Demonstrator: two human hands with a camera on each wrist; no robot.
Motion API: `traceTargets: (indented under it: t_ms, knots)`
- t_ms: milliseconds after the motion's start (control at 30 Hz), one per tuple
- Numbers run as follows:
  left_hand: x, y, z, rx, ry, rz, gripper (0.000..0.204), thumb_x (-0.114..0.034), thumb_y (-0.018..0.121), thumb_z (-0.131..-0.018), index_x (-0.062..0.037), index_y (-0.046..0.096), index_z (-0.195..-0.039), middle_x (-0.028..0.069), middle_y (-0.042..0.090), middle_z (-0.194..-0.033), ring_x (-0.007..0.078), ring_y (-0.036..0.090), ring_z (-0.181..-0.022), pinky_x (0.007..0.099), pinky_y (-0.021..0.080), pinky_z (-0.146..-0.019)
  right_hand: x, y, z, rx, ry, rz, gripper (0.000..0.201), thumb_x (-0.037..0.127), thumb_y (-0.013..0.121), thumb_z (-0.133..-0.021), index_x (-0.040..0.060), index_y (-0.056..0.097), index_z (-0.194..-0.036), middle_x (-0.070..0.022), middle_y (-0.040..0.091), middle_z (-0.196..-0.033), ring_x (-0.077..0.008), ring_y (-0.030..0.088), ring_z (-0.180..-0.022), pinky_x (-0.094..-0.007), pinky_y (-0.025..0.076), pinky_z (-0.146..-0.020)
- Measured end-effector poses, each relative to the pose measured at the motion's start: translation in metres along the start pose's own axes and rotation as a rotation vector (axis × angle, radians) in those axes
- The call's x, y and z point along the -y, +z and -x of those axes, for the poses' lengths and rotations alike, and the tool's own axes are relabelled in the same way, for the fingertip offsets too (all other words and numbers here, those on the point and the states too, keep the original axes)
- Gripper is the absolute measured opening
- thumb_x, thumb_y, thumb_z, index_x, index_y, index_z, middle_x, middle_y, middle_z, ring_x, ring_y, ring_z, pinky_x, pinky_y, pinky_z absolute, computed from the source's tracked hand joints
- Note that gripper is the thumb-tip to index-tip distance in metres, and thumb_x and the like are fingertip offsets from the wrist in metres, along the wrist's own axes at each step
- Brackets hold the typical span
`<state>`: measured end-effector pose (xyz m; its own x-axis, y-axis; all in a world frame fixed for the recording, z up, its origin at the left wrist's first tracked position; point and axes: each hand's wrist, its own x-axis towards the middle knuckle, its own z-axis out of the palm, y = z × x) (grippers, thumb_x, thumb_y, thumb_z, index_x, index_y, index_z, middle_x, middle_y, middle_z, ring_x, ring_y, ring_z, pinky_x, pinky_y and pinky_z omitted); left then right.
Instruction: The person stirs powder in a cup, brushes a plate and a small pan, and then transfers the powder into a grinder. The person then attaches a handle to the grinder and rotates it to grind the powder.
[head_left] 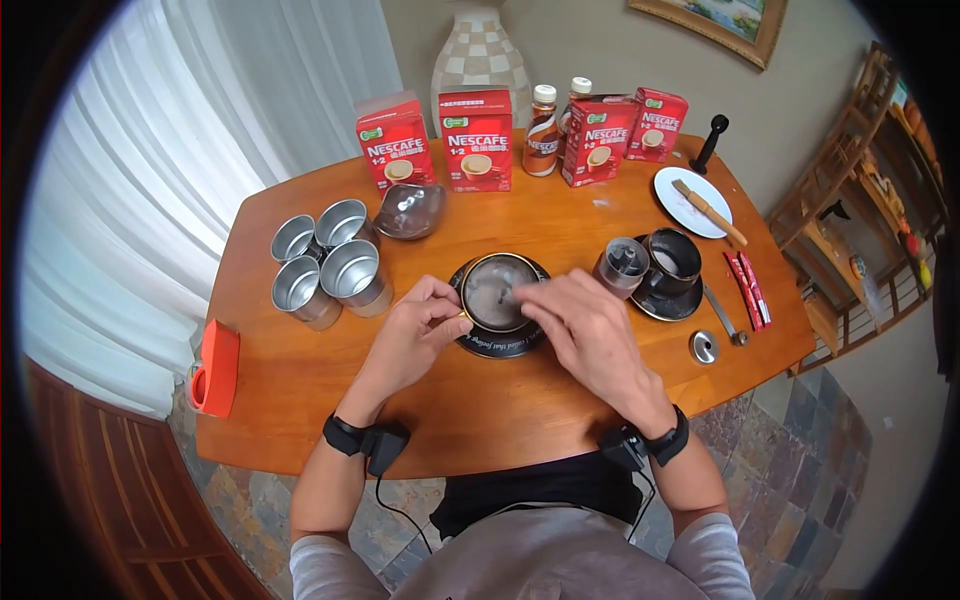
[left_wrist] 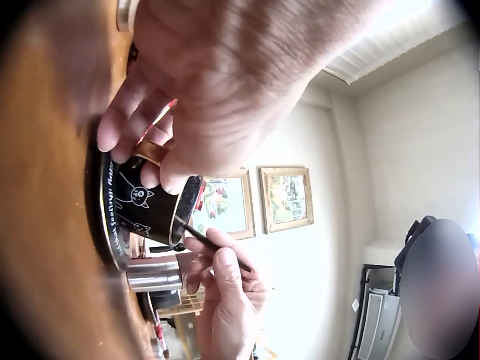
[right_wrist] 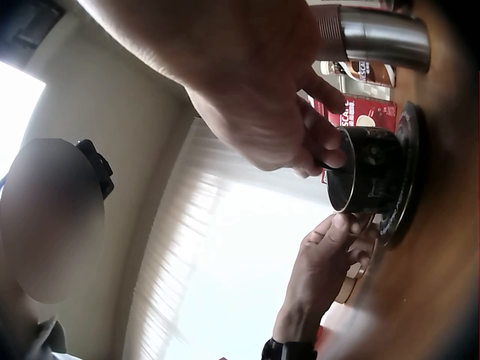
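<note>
A black cup (head_left: 490,300) with a gold rim and white animal drawings stands on a black saucer (head_left: 495,345) with white lettering. My left hand (head_left: 418,325) pinches the cup's handle (left_wrist: 152,152) between thumb and fingers. Inside the cup is a greyish content. My right hand (head_left: 590,335) pinches a slim dark stick (left_wrist: 196,235), like a spoon handle, whose lower end dips into the cup past the rim; that end is hidden.
Left of the cup stand several metal canisters (head_left: 350,275) and a clear bowl-like lid (head_left: 410,210). To the right are a metal cylinder (head_left: 622,268), a second black cup (head_left: 672,255), red sachets (head_left: 745,290), a small metal funnel (head_left: 704,347) and a white plate (head_left: 680,208). Red Nescafe boxes (head_left: 478,140) line the back.
</note>
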<state>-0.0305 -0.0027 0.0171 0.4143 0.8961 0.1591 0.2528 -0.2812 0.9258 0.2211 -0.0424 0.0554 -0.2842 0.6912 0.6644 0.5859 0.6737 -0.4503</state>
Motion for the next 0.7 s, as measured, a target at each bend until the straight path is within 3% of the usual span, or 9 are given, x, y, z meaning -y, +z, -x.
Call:
traceTargets:
  t_ms: [100, 267, 467, 700]
  knots:
    - [0.001, 0.000, 0.000, 0.018, 0.003, 0.004, 0.015, -0.006, 0.074, -0.098, 0.0074, 0.067, -0.095, 0.0052, 0.054, -0.106, 0.0136, 0.054, -0.080, 0.0287, 0.046, -0.069, -0.008, 0.011, -0.006, -0.087, 0.008, -0.043, 0.024, 0.000, 0.074, -0.088, 0.0024, 0.075, -0.112, -0.0134, 0.072, -0.094, -0.0335, 0.065, -0.085, -0.0436, 0.055, -0.074]
    - [0.002, -0.004, -0.001, 0.038, -0.013, -0.016, 0.012, -0.006, 0.073, -0.098, 0.0035, 0.069, -0.093, 0.0009, 0.053, -0.111, 0.0090, 0.056, -0.083, 0.0248, 0.048, -0.071, -0.004, 0.007, 0.013, 0.118, -0.069, -0.058, 0.030, 0.000, 0.075, -0.086, 0.0046, 0.074, -0.116, -0.0087, 0.073, -0.097, -0.0309, 0.065, -0.092, -0.0435, 0.055, -0.073]
    - [-0.002, -0.001, 0.000, 0.036, -0.009, -0.021, 0.011, -0.004, 0.075, -0.096, 0.0056, 0.070, -0.095, 0.0037, 0.054, -0.107, 0.0122, 0.054, -0.086, 0.0273, 0.046, -0.072, -0.008, 0.002, 0.001, -0.022, -0.010, 0.008, 0.027, 0.000, 0.076, -0.086, 0.0029, 0.074, -0.112, -0.0099, 0.072, -0.097, -0.0306, 0.065, -0.090, -0.0427, 0.055, -0.073]
    - [-0.001, -0.001, 0.000, 0.023, -0.006, -0.023, 0.011, -0.005, 0.076, -0.095, 0.0045, 0.071, -0.094, 0.0032, 0.055, -0.107, 0.0123, 0.054, -0.086, 0.0267, 0.045, -0.072, 0.000, -0.006, 0.015, 0.066, -0.073, -0.019, 0.025, 0.000, 0.076, -0.085, 0.0017, 0.074, -0.110, -0.0111, 0.071, -0.095, -0.0310, 0.063, -0.086, -0.0421, 0.054, -0.073]
